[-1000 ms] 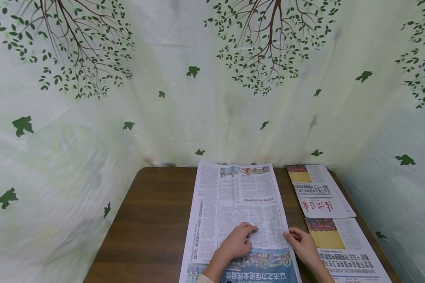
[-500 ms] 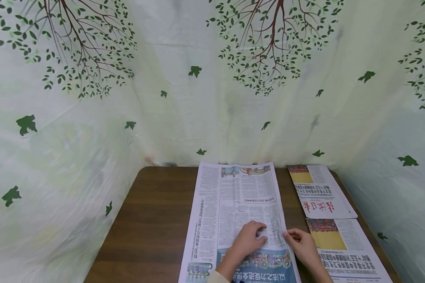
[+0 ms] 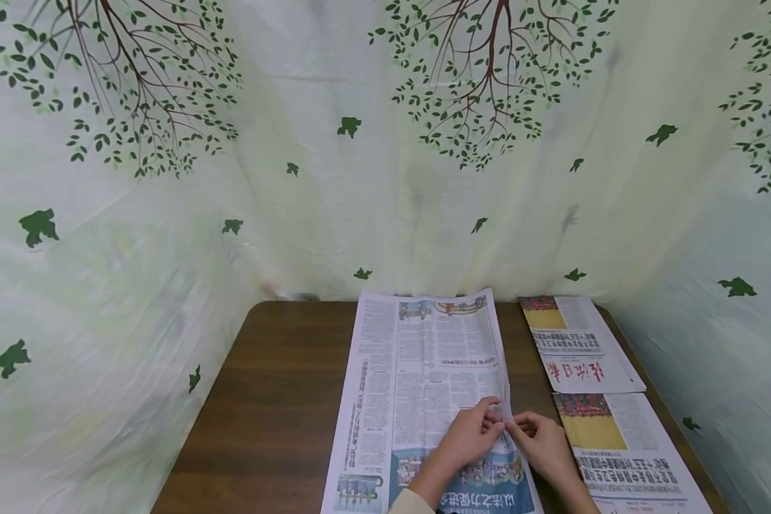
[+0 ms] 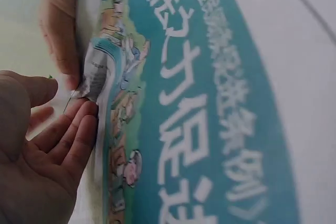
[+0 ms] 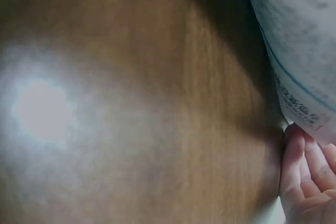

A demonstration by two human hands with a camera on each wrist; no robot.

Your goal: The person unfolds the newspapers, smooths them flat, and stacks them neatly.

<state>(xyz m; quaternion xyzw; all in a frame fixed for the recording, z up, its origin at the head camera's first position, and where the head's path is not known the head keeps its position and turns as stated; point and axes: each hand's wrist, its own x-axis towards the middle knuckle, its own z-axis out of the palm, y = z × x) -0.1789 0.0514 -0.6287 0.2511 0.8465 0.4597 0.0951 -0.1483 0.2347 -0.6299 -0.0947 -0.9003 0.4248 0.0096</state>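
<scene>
A large newspaper (image 3: 424,371) with a blue printed banner lies lengthwise on the brown table. Its right edge is pinched between the thumb and fingers of my right hand (image 3: 546,446), and bends up slightly there. Close beside it, my left hand (image 3: 467,435) is over the paper near that edge. In the left wrist view the left hand's (image 4: 42,166) extended fingers touch the lifted edge of the newspaper (image 4: 184,103), with the thumb apart from them. The right wrist view has the right hand (image 5: 310,182) at the hanging edge of the newspaper (image 5: 304,45).
Two smaller folded newspapers, a far one (image 3: 585,350) and a near one (image 3: 630,457), lie along the table's right side. Bare wood of the table (image 3: 263,400) extends on the left. A leaf-patterned curtain (image 3: 424,214) hangs behind and at both sides.
My left hand has slid right across the newspaper until it is beside my right hand. The right hand has shifted slightly left with the pinched edge, and the paper's right edge has risen a little.
</scene>
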